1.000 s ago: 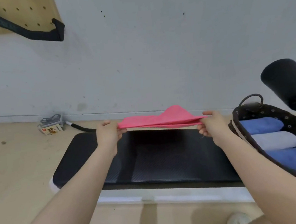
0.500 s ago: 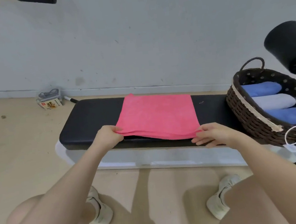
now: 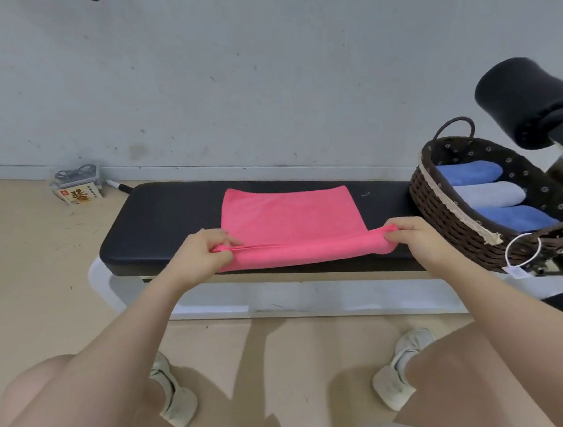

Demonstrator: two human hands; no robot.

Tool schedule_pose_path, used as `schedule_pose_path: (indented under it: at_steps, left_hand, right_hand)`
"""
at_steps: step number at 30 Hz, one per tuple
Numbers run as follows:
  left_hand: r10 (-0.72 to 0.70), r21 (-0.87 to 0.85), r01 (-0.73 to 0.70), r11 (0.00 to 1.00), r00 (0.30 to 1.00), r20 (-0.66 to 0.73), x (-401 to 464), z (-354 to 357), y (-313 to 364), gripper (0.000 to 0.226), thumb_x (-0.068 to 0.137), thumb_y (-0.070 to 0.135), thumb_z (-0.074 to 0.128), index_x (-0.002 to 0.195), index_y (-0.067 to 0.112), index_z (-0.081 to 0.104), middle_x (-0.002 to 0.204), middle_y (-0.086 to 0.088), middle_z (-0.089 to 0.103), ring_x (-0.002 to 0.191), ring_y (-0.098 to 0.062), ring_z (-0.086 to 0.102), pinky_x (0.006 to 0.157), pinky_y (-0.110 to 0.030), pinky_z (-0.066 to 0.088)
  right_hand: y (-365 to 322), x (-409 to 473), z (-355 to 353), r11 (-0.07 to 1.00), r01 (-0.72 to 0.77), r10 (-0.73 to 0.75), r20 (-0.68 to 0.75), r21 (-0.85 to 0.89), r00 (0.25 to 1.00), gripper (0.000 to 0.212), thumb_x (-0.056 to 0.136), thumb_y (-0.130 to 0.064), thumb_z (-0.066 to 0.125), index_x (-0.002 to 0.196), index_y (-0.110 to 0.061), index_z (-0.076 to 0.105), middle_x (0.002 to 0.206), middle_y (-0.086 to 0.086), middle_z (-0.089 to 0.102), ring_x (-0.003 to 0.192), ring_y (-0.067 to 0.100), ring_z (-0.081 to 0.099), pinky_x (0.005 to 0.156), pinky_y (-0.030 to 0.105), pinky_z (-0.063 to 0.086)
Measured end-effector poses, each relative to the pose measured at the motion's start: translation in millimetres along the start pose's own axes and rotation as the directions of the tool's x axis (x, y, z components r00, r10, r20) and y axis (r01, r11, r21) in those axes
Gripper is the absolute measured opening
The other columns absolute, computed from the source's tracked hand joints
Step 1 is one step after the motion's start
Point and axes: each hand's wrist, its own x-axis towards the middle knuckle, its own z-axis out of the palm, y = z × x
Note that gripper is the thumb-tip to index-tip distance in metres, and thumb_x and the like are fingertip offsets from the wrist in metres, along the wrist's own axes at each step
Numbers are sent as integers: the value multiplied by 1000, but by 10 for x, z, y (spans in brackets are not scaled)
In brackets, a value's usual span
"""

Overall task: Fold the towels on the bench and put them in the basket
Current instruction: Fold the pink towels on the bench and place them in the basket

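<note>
A pink towel (image 3: 290, 216) lies spread on the black padded bench (image 3: 170, 220). Its near edge is rolled up into a thick fold along the bench's front. My left hand (image 3: 201, 252) pinches the left end of that rolled edge. My right hand (image 3: 409, 235) pinches the right end. A dark wicker basket (image 3: 445, 211) stands at the bench's right end, holding two blue rolled towels and a pale one (image 3: 488, 195) between them.
A black foam roller pad (image 3: 531, 110) juts out above the basket at right. A small printed box (image 3: 80, 194) with a cable lies on the floor by the wall. My knees and shoes are below the bench's white frame (image 3: 316, 299).
The towel went from held up in the air to lying flat on the bench. Since half a second ago both hands have rolled its near edge over toward the wall.
</note>
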Motion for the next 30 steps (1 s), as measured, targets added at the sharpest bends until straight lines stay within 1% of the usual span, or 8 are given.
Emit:
schedule_pose_path:
  at_steps: [2, 4, 9, 12, 18, 21, 24, 30]
  left_hand:
    - [-19, -118, 19, 993, 1000, 1, 6, 19, 46, 24, 61, 27, 43, 62, 3, 44, 67, -4, 42, 65, -16, 37, 63, -29, 31]
    - [-26, -177, 22, 984, 1000, -18, 45, 22, 63, 19, 65, 22, 42, 63, 4, 40, 62, -3, 33, 59, -17, 29, 56, -29, 24]
    - [-131, -427, 87, 900, 988, -76, 305, 23, -14, 12, 91, 17, 54, 91, 8, 62, 87, -2, 63, 79, -17, 58, 75, -37, 46]
    - [-201, -554, 103, 826, 972, -118, 530, 18, 14, 13, 94, 20, 53, 94, 18, 66, 98, -2, 68, 92, -19, 63, 84, -38, 50]
    - [-344, -683, 193, 704, 934, -91, 1012, 49, -29, 19, 96, 25, 50, 94, 17, 67, 101, -6, 68, 95, -22, 63, 88, -38, 49]
    - [-394, -566, 244, 788, 906, -157, 1244, 107, -94, 24, 95, 30, 46, 88, 12, 60, 91, -8, 61, 85, -23, 56, 80, -37, 43]
    - [-383, -255, 326, 910, 898, -218, 1424, 189, -120, 25, 96, 27, 38, 78, 12, 46, 74, -6, 46, 67, -18, 43, 61, -31, 34]
    - [-321, 153, 393, 907, 879, -352, 1549, 262, -154, 34, 98, 26, 31, 67, 12, 35, 68, -3, 45, 66, -23, 44, 56, -32, 31]
  right_hand:
    - [-47, 51, 10, 998, -8, 7, 27, 57, 1000, 20, 87, -4, 46, 67, 0, 47, 68, 12, 40, 66, 22, 37, 61, 32, 28]
    - [-23, 146, 40, 996, -40, 38, 26, 83, 999, 22, 92, -1, 42, 72, 0, 51, 70, 11, 44, 67, 21, 41, 60, 31, 30]
    - [76, 427, 120, 983, -105, 116, -69, 150, 991, 21, 95, -7, 42, 81, -1, 56, 77, 7, 54, 75, 20, 49, 72, 34, 37]
    - [110, 685, 126, 996, -72, 82, -185, 60, 979, 22, 92, -9, 46, 71, -5, 53, 73, 5, 54, 73, 20, 47, 70, 34, 34]
    - [129, 1167, 200, 990, -121, 93, -292, -78, 952, 20, 91, -12, 44, 82, 1, 56, 73, 5, 51, 68, 17, 42, 58, 30, 30]
    - [186, 1333, 259, 958, -184, 116, -293, -218, 949, 20, 94, -16, 40, 83, -6, 53, 74, 0, 51, 72, 18, 46, 57, 30, 32]
    - [224, 1434, 306, 908, -222, 100, -331, -355, 938, 21, 95, -20, 38, 94, -8, 56, 87, 4, 57, 82, 23, 52, 68, 33, 39]
    - [304, 1557, 353, 825, -277, 105, -348, -492, 932, 26, 97, -26, 36, 95, -9, 56, 96, 9, 61, 87, 31, 55, 68, 33, 39]
